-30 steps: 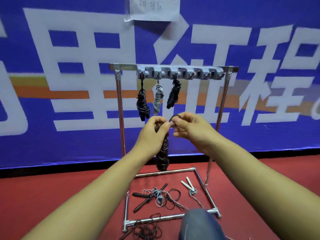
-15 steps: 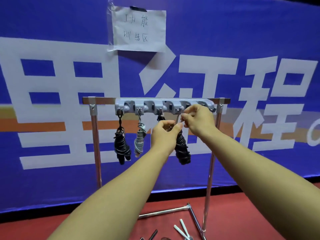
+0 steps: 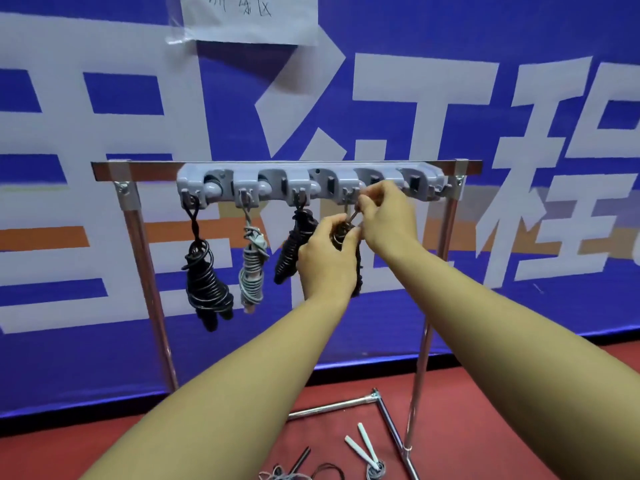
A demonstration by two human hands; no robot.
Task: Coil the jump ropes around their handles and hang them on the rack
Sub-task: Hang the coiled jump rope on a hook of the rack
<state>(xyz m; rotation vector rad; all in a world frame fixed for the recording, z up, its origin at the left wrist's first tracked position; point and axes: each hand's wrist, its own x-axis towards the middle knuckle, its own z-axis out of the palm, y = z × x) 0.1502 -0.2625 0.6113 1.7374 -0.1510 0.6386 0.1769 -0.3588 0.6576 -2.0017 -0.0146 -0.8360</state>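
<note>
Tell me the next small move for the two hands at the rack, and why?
Probably the right hand should slip the rope loop it pinches over the fourth hook, while the left hand supports the coiled black rope. Three ropes already hang on the hooks to the left, and the loop sits just under this hook.

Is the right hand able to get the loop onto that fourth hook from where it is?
Probably yes. The right hand pinches the rope loop just under the fourth hook, with nothing between; the left hand holds the coiled bundle below.
</note>
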